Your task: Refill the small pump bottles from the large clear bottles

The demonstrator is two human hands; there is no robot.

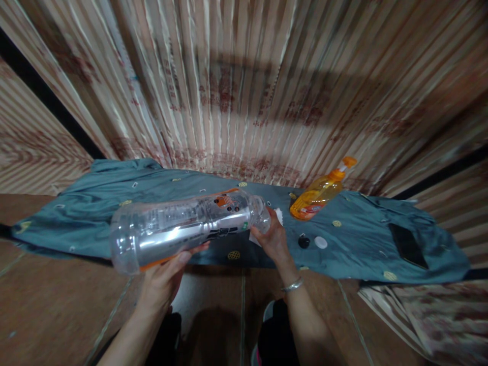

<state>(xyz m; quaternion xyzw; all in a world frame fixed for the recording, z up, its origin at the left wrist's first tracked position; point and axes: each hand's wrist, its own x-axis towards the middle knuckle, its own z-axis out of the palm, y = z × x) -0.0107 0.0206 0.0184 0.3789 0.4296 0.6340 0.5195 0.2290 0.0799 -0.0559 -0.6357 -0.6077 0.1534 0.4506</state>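
A large clear plastic bottle point(179, 231) with a silver and orange label lies nearly level in the air, its base to the left and its neck to the right. My left hand point(168, 274) supports its underside near the base, fingers partly hidden behind it. At the neck end, my right hand point(272, 236) has its fingers closed around a smaller clear piece point(260, 211), which may be the bottle's neck or a separate part. Some white paper point(279, 216) shows behind that hand. To the right are a black cap point(304, 241) and a white round disc point(321, 242).
An orange pump bottle point(316, 195) stands at the back right on the green patterned cloth point(354, 254). A dark phone point(407, 245) lies near the right end. Behind hangs a pleated curtain point(244, 101), with black poles at both sides. Tiled floor point(320, 305) shows below.
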